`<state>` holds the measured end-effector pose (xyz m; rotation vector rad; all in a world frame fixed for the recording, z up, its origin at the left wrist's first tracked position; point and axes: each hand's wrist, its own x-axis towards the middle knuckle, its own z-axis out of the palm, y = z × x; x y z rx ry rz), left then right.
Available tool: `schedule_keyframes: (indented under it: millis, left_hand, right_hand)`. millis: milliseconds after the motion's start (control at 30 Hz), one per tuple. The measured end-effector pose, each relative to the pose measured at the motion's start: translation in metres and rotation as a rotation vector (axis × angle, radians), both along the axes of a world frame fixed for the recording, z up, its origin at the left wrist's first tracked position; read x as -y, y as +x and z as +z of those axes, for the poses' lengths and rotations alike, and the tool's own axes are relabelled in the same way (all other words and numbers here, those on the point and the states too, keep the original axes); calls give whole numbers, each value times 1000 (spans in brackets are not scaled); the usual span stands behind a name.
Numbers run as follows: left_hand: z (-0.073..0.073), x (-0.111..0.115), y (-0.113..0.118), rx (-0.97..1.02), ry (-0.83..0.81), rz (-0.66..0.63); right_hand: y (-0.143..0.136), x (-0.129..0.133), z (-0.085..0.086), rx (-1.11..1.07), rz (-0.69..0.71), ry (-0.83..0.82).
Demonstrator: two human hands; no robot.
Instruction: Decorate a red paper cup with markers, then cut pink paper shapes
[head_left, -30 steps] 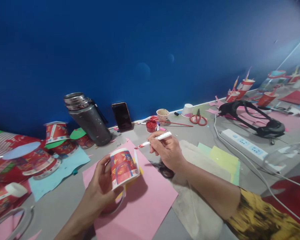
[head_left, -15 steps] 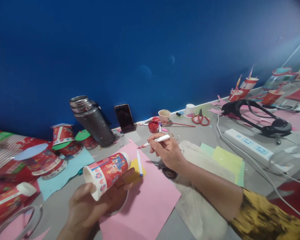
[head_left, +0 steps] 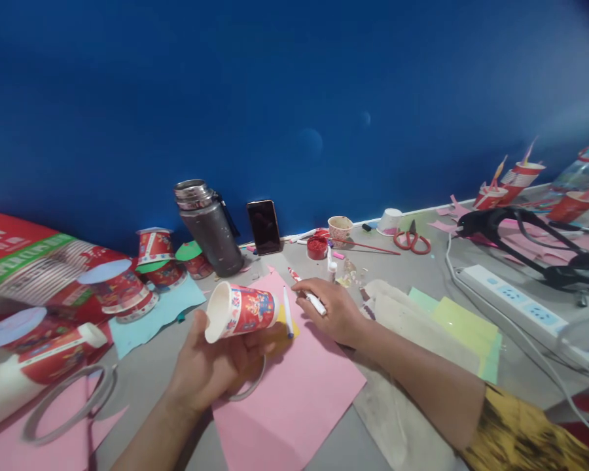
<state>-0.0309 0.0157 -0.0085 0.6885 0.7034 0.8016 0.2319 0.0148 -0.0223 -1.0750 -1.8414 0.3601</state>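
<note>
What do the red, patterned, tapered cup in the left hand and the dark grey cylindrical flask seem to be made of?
Red, patterned, tapered cup: probably paper with a smooth printed finish, judging by its thin wall and pale inside.
Dark grey cylindrical flask: likely metal; its neck looks shiny and silvery, though its duller body could be painted.

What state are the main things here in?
Printed paper cup: tipped sideways in the left hand, mouth open
Red-ended marker: held in the right hand
Blue-ended marker: lying
Thermos: lid off
Smartphone: propped up, screen dark
Red-handled scissors: lying, seemingly closed
Power strip: lying face up
</note>
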Motion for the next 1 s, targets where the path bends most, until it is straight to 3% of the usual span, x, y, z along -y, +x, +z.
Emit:
schedule_keyframes:
  millis: [300, 467, 600, 800, 1000]
  left_hand:
    - [1, -5, 2, 7, 23, 64]
    - [2, 2, 11, -162, 244, 165]
    - [2, 1, 10, -313, 408, 198]
    - [1, 0, 12, -415, 579, 86]
    - [5, 7, 12, -544, 672, 34]
  right_hand:
    - [1, -2, -5, 57, -35, -59]
    - [4, -4, 1, -9, -12, -122]
    - [5, -3, 8, -167, 113, -282]
    - [4, -2, 12, -26, 263, -281]
    - [7, -3, 7, 56, 298, -258]
